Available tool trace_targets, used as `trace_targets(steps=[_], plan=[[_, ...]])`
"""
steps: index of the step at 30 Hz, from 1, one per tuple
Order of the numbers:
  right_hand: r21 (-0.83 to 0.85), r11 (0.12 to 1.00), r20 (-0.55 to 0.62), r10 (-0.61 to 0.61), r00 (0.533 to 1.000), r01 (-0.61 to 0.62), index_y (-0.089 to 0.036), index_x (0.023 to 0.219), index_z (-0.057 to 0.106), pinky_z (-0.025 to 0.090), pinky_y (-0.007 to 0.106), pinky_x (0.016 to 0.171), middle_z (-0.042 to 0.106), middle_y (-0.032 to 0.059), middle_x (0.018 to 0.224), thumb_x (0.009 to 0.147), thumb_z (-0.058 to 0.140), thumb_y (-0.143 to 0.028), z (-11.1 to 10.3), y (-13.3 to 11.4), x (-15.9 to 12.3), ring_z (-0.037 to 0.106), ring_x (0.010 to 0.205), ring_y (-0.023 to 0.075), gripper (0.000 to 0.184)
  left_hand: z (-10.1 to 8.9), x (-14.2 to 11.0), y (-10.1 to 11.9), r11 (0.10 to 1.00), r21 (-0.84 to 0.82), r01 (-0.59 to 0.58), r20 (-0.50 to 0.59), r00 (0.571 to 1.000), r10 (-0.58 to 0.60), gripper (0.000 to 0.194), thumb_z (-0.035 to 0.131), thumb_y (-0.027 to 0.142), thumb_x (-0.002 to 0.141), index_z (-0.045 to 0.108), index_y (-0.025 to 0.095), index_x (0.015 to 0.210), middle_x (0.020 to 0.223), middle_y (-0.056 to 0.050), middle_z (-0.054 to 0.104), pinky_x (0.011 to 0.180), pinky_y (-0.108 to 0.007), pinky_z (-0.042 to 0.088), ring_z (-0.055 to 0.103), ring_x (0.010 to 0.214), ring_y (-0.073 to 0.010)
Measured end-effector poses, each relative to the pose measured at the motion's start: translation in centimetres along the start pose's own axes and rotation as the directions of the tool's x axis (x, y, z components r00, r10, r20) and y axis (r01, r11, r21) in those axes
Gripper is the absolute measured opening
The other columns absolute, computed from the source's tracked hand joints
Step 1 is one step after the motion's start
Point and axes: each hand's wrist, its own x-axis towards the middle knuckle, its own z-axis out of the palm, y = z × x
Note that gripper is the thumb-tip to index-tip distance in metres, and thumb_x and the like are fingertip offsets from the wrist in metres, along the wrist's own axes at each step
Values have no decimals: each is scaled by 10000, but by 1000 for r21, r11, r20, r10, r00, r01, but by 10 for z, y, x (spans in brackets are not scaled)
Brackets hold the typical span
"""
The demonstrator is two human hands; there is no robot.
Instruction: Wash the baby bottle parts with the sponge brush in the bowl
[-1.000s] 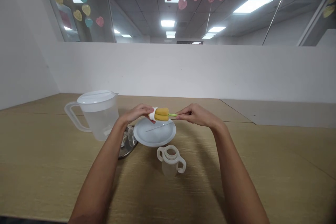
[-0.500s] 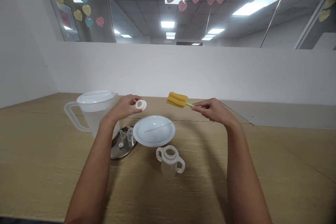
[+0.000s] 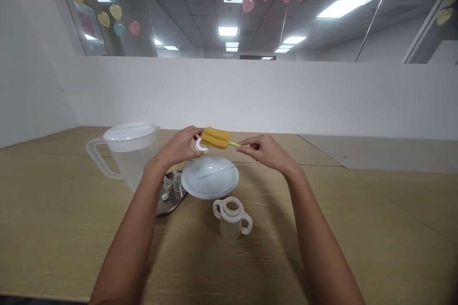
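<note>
My left hand (image 3: 182,145) pinches a white bottle collar ring (image 3: 201,147) above the far left rim of a white bowl (image 3: 210,190). Between thumb and fingers, my right hand (image 3: 263,149) grips the green handle of a yellow sponge brush (image 3: 215,137). The sponge head overlaps the ring in view and hides part of it; whether they touch I cannot tell. A thin dark line crosses the inside of the bowl. Nearer me stands a translucent two-handled baby bottle (image 3: 231,226), upright, its mouth uncovered.
A lidded translucent pitcher (image 3: 125,157) stands at the left behind my left forearm. Beside it, a round metal tray (image 3: 168,208) holds a clear nipple (image 3: 167,182), a clear cap (image 3: 178,185) and a small white disc (image 3: 165,196). A white wall (image 3: 250,95) rises behind the table.
My right hand has moved left, bringing the sponge brush in front of the ring. My left hand has shifted slightly right with the ring. The bowl and bottle stay put.
</note>
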Motion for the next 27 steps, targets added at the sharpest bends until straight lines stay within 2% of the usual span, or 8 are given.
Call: trace_targets(steps=[5, 13, 17, 21, 24, 26, 27], plan=[[-12, 1000, 2, -13, 1000, 13, -170, 890, 714, 330, 245, 580, 647, 44, 809, 804, 516, -461, 2, -3, 0, 447, 633, 123, 362, -9, -5, 9, 1000, -5, 6, -14, 1000, -6, 631, 632, 358, 700, 447, 198, 1281, 1106, -43, 557, 830, -302, 435, 528, 897, -184], [-94, 995, -110, 9, 994, -20, -183, 857, 715, 286, 244, 543, 631, 20, 754, 821, 497, -488, -3, 5, -2, 348, 569, 102, 377, -12, -6, 9, 998, 40, 48, 53, 997, -50, 592, 637, 345, 670, 495, 171, 1218, 1076, -55, 576, 834, -306, 435, 537, 926, -203], [3, 999, -40, -32, 999, 32, -179, 883, 709, 288, 244, 554, 608, 20, 737, 815, 503, -499, 3, -3, 0, 362, 582, 101, 387, -13, -6, 11, 998, 52, 46, 63, 997, -49, 512, 618, 378, 684, 537, 155, 1138, 1004, -62, 587, 781, -297, 437, 535, 882, -205], [26, 999, 71, -25, 997, 24, -151, 772, 682, 264, 245, 533, 544, 17, 664, 810, 502, -483, 4, -4, 1, 344, 567, 97, 379, -14, -7, 5, 998, 33, 57, 54, 997, -58, 633, 631, 439, 670, 491, 180, 1230, 1057, -61, 575, 794, -290, 437, 535, 898, -200], [-23, 1000, 121, 16, 993, -13, -149, 688, 651, 242, 244, 512, 481, 6, 603, 803, 498, -493, 0, 0, -1, 307, 543, 92, 394, -15, -9, -9, 983, 59, 175, 85, 980, -179, 717, 621, 458, 656, 443, 186, 1295, 1080, -66, 581, 819, -293, 443, 550, 931, -210], [-55, 997, 102, 50, 994, -45, -152, 704, 660, 247, 246, 511, 486, 12, 606, 794, 505, -503, -4, 3, -3, 322, 547, 97, 394, -16, -11, -24, 955, 80, 286, 176, 939, -296, 725, 597, 472, 653, 445, 177, 1298, 1089, -73, 596, 830, -289, 446, 562, 955, -220], [-60, 996, 82, 67, 994, -62, -153, 732, 670, 257, 246, 515, 501, 20, 622, 790, 507, -508, -5, 4, -4, 339, 555, 101, 395, -16, -13, -32, 936, 91, 340, 246, 903, -352, 718, 590, 481, 644, 467, 172, 1280, 1094, -77, 604, 828, -285, 449, 569, 961, -225]])
